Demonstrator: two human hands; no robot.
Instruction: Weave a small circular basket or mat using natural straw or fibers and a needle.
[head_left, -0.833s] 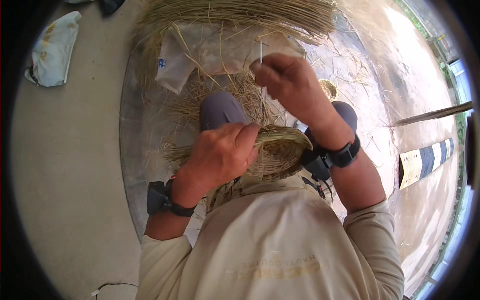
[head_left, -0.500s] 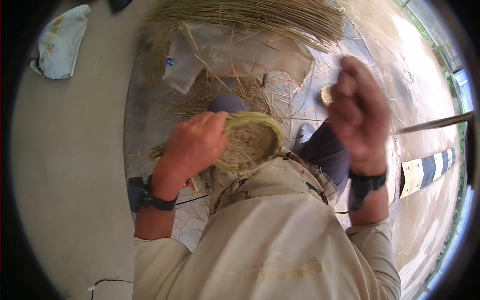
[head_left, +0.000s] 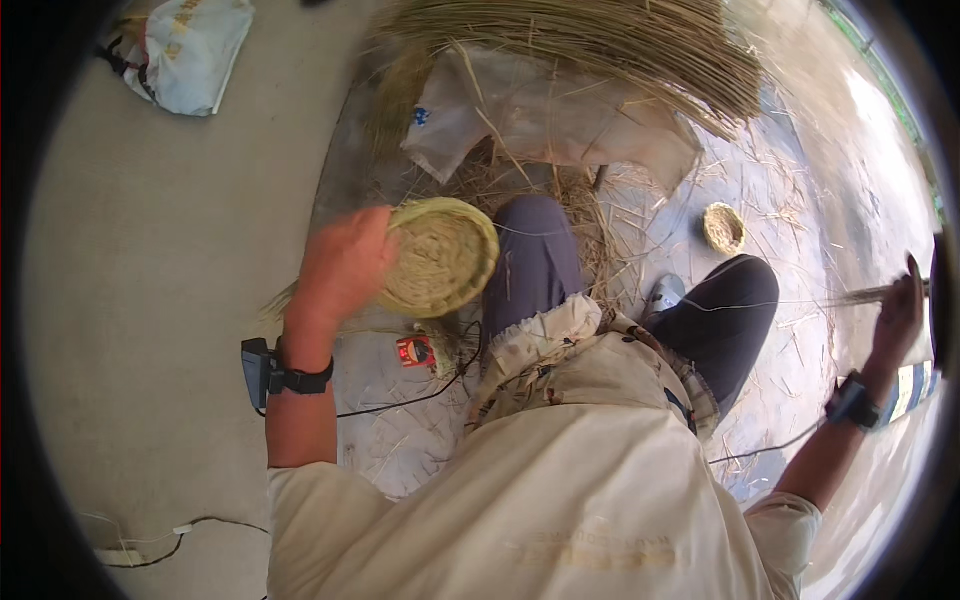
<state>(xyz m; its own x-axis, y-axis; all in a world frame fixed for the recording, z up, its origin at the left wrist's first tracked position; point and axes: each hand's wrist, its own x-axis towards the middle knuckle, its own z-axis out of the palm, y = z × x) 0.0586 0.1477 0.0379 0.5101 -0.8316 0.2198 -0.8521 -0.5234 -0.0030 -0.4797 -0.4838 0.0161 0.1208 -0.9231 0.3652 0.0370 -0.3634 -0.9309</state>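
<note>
Grey sheeting (head_left: 735, 185) holds one basket (head_left: 724, 229), the left hand (head_left: 350, 258) a second basket (head_left: 440, 258).

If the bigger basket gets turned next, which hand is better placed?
Left, most likely. The left hand grips the edge of the bigger basket; the right hand is stretched far out to the right, well away from it.
</note>
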